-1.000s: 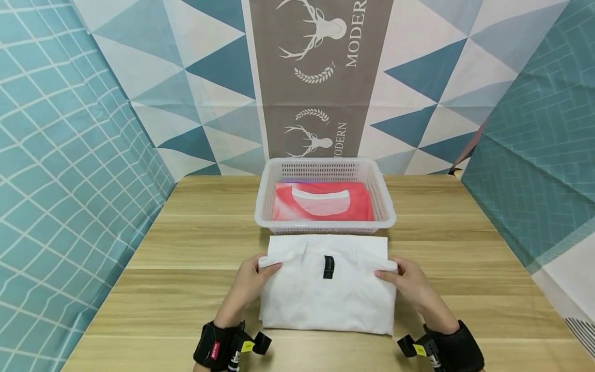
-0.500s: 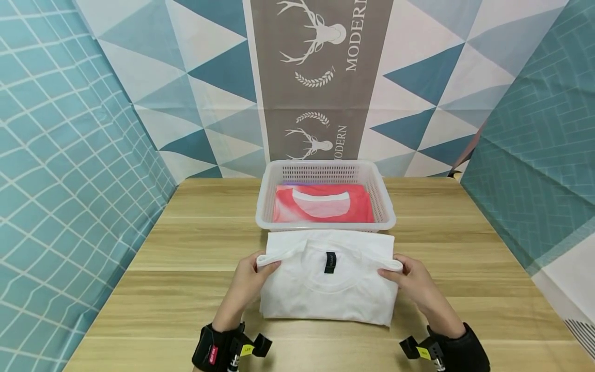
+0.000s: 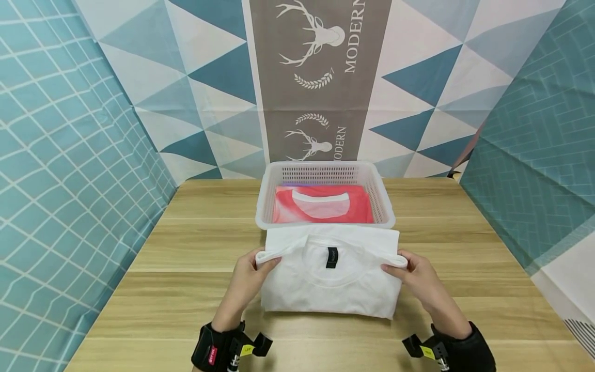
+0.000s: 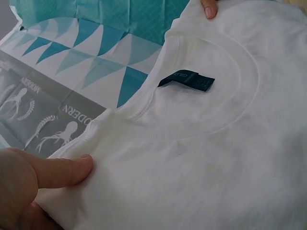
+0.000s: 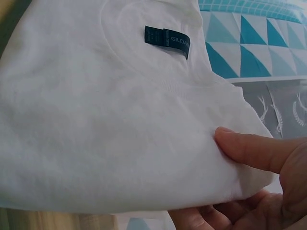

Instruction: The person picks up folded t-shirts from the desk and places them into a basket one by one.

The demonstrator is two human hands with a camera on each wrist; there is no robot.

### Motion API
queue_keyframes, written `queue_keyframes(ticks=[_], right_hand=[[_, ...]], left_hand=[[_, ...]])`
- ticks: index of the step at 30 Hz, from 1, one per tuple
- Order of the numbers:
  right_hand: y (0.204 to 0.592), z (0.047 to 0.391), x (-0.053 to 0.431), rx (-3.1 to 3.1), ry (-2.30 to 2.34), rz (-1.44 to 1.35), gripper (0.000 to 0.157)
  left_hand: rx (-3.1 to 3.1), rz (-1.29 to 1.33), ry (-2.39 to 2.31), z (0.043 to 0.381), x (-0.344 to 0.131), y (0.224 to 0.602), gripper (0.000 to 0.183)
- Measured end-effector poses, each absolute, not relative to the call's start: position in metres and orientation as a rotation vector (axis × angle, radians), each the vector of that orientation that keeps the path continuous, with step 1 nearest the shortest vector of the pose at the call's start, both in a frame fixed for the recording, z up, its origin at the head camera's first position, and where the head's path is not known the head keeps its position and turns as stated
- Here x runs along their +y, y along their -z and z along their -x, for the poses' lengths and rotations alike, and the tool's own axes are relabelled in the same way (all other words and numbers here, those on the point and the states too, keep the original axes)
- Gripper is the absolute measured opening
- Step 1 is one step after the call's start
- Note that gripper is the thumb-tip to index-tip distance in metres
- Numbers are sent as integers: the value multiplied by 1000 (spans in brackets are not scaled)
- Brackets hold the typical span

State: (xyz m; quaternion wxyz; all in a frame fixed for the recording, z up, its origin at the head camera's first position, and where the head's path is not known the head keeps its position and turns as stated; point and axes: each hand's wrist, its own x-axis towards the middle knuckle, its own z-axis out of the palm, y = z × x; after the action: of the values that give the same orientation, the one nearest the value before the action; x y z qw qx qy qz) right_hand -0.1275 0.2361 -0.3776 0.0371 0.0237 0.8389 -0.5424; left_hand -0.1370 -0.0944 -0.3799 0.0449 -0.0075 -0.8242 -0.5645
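A folded white T-shirt [image 3: 325, 289] with a dark neck label [image 3: 332, 257] spans the space between both hands in the head view. My left hand [image 3: 251, 276] pinches its left shoulder corner, thumb on top. At the opposite shoulder, my right hand [image 3: 416, 276] pinches the cloth the same way, its fingers curled beneath, as the right wrist view shows. The shirt's far edge overlaps the front rim of a white plastic basket [image 3: 262, 206]. Inside that basket lies a folded red-and-white garment [image 3: 360, 204].
The wooden table [image 3: 186, 248] extends on both sides of the shirt. A patterned cloth backdrop [image 3: 223, 93] rises behind the basket, with teal sheets [image 3: 69, 155] along the left side and a teal brick-pattern sheet [image 3: 544, 155] on the right.
The shirt has risen and moved away from me, its far edge now over the basket's front rim. Both hands keep their pinch; the right has shifted slightly outward, and the neckline shows rounder.
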Motion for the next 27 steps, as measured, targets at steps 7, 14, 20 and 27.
queue_keyframes(ticks=[7,14,20,27], right_hand=[[370,128,236,2605,1649,-85,41],[364,128,235,2623,1643,-87,43],[362,127,234,2651,1631,-87,41],[356,126,233,2692,1580,-81,42]], left_hand=[[-2501,21,1695,136,-96,373,20],[-2491,18,1664,136,-97,364,20],[-2467,42,1686,135,-97,361,21],[-2446,38,1697,134,-96,359,21]])
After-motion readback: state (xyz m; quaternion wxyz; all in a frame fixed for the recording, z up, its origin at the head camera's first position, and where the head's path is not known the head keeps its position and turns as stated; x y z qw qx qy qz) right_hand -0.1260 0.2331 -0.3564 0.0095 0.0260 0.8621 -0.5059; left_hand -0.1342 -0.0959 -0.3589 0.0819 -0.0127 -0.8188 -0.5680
